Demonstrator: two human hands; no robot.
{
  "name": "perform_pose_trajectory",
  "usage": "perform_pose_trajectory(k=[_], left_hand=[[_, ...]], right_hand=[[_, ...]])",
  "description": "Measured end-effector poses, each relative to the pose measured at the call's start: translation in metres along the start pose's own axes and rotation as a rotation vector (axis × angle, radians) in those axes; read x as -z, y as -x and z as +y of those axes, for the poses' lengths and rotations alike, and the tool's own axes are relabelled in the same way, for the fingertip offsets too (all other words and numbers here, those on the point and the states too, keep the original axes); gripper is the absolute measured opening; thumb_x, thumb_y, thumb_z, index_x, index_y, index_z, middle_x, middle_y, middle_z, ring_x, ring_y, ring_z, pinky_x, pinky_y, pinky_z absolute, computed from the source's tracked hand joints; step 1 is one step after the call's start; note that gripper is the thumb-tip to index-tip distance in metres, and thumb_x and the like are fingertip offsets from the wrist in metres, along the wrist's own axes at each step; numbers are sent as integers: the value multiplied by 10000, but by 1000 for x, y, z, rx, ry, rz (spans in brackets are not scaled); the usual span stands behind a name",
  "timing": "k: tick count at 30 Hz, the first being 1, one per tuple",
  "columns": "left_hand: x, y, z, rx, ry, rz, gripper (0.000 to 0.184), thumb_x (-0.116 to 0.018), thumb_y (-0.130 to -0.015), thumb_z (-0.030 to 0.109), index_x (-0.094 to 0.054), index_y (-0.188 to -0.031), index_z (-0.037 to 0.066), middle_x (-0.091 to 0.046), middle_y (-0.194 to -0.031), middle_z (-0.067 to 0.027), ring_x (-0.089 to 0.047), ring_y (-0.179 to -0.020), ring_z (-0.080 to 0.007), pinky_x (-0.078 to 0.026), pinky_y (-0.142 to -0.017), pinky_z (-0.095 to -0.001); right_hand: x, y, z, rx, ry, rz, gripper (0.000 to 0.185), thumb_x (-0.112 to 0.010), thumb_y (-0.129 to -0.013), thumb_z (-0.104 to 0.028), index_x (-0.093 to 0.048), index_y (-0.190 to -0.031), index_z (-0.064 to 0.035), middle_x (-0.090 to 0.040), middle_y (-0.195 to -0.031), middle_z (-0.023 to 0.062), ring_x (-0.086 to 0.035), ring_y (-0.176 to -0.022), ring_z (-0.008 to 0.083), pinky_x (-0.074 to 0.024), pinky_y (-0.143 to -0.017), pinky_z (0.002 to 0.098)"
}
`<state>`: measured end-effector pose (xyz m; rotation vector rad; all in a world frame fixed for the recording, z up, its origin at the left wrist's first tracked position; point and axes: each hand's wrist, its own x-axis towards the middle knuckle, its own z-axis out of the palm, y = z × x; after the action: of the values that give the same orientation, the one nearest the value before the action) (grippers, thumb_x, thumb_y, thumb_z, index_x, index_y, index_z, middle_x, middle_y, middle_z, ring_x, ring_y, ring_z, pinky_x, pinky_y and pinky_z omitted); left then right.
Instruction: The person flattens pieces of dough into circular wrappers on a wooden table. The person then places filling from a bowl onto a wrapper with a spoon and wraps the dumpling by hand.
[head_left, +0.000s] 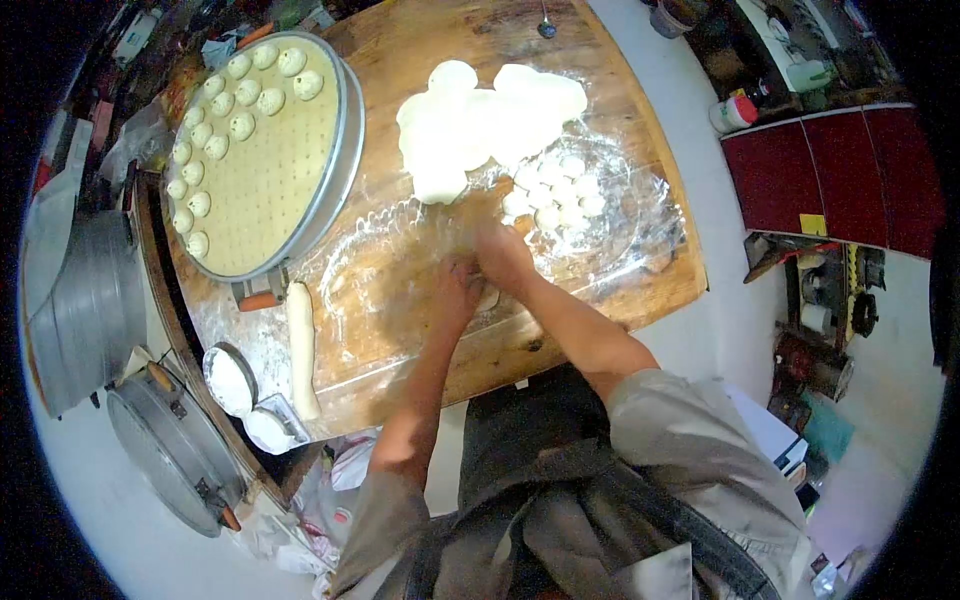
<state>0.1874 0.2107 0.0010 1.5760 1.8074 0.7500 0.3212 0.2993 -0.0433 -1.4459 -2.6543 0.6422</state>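
My left hand [460, 287] is low over the middle of the wooden table, its fingers curled. A pale bit of dough [489, 298] shows beside it, partly hidden by my hands. Just to the right and farther forward is my right hand [503, 257], its fingers smeared by motion; what they touch cannot be made out. Beyond my hands lie flat, overlapping dough wrappers [490, 120]. Several small floured dough pieces [555, 195] sit in a cluster ahead of my right hand.
At left, a round steamer tray [270, 190] holds several filled buns [242, 126] along its far and left sides. A dough roll [301, 350] lies near a bowl of flour [229, 380] and a white container [270, 431]. Another steamer [165, 450] stands below the table's left edge.
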Motion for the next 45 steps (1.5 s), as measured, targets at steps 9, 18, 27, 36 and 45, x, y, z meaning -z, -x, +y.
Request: perform_pose_trajectory(k=[9, 18, 27, 36, 45], left_hand=[[20, 47, -18, 152, 127, 13, 273, -675, -850, 118, -706, -1108, 33, -656, -1087, -222, -626, -1086, -440, -498, -954, -515], [27, 32, -35, 616, 377, -246, 346, -668, -910, 235, -719, -1199, 52, -696, -1227, -239, -637, -1137, -419, -497, -987, -505], [29, -12, -40, 167, 7, -186, 310, -644, -897, 225, -731, -1137, 50, -718, -1144, -222, -670, -1034, -445, -507, -939, -535], [49, 13, -16, 110, 39, 51, 288, -699, -869, 298, -760, -1028, 66, -745, -1027, -201, -684, -996, -423, -532, -861, -507], [27, 44, -99, 460, 512, 99, 295, -653, -897, 229, -734, -1124, 58, -731, -996, -203, -694, -927, -387, -522, -850, -481]], right_hand=[[13, 27, -11, -25, -94, 139, 161, -597, -860, -64, -603, -1021, -63, -607, -937, 155, -590, -889, 361, -467, -790, 480], [29, 90, -16, 155, -66, 169, 17, -582, -884, -82, -594, -877, -73, -597, -936, 168, -584, -935, 360, -442, -785, 499], [36, 24, -42, -29, -27, 54, 81, -568, -854, -45, -616, -917, -29, -608, -917, 203, -584, -858, 394, -438, -789, 501], [26, -22, -51, -74, -27, 364, 33, -579, -842, -54, -596, -868, -46, -599, -869, 166, -584, -859, 366, -419, -750, 490], [25, 46, -47, -12, -22, 330, 24, -583, -820, -46, -594, -833, -64, -592, -911, 189, -575, -864, 408, -442, -738, 516]])
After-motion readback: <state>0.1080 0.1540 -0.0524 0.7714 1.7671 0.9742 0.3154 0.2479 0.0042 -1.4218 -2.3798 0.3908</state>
